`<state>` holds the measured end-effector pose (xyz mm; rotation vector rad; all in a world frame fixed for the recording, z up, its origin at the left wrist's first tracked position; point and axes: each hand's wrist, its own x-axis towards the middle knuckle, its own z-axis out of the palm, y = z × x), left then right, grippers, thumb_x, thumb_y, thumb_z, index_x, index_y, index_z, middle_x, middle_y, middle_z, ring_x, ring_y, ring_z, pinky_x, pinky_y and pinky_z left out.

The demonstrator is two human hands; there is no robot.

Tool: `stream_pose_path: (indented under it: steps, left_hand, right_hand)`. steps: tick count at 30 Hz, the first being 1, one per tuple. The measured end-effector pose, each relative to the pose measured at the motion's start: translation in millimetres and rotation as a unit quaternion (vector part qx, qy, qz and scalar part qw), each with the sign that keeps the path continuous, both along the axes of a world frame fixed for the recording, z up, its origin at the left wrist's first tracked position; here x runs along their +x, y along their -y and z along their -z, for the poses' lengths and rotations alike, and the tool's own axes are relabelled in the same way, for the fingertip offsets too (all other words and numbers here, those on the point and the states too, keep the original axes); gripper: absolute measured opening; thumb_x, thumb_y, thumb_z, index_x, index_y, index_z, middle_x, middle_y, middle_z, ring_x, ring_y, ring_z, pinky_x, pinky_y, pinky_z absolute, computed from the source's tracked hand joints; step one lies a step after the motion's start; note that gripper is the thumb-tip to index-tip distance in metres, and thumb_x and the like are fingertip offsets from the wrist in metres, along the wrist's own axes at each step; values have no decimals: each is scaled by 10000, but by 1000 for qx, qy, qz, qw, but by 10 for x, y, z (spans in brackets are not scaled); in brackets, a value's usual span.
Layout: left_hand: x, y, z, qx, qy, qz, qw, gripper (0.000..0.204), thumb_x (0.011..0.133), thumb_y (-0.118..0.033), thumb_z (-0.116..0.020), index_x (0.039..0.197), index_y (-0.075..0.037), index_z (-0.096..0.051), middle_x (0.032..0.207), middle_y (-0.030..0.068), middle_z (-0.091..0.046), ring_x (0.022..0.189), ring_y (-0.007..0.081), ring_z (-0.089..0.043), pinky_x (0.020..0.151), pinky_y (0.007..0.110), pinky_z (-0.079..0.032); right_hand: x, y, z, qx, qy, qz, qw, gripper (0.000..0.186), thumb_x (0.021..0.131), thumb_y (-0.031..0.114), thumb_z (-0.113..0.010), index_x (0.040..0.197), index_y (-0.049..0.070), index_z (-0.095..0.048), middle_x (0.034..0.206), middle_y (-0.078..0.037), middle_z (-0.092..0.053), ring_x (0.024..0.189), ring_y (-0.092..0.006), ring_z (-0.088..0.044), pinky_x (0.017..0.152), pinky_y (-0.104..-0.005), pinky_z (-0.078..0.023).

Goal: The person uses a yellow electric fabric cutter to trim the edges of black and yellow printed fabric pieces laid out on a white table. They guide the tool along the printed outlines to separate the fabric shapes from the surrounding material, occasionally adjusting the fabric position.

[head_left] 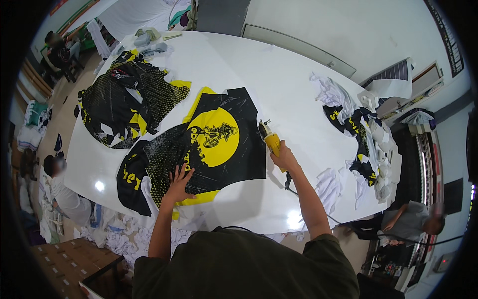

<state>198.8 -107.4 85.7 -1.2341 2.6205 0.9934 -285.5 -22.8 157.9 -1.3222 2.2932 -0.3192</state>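
My right hand (283, 158) grips a yellow corded electric cutter (273, 142), its metal head beside the right edge of a black jersey panel (250, 142). The panel carries a large yellow circle with a printed motorcycle and has yellow trim along its lower edge. My left hand (179, 187) lies with fingers spread on this panel and the dotted black-and-yellow fabric (164, 164) at its left. A folded black piece (130, 177) with yellow lettering and white backing lies just left of that hand.
A heap of printed fabric (129, 99) covers the table's (229, 55) back left; more scraps (358, 139) lie along its right side. People sit at the upper left (62, 52) and left (69, 199); another person (411, 222) is at the lower right. Cardboard boxes (69, 269) are at the lower left.
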Motion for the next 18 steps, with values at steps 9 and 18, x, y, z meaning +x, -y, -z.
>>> stream_pose_path:
  steps: [9,18]
  left_hand:
    - [36,-9,-22,7,-29,-7,1000,1330,554,-431,-966,1655,-247,-243,1743,133,8,1586,434,53,1235,666,16]
    - [58,12,-25,16,-38,-8,999,1298,578,-454,-955,1651,-247,-254,1738,142,4,1584,434,71,1241,659,23]
  right_hand:
    - [198,408,21,-27,-16,50,998,611,874,298,-728,1230,-72,-397,1034,-390,-676,959,-526,-697,816,-530,-587]
    - [276,866,133,-25,-22,103,994,677,864,328,-719,1274,-77,-364,1071,-391,-671,988,-520,-696,835,-521,-589]
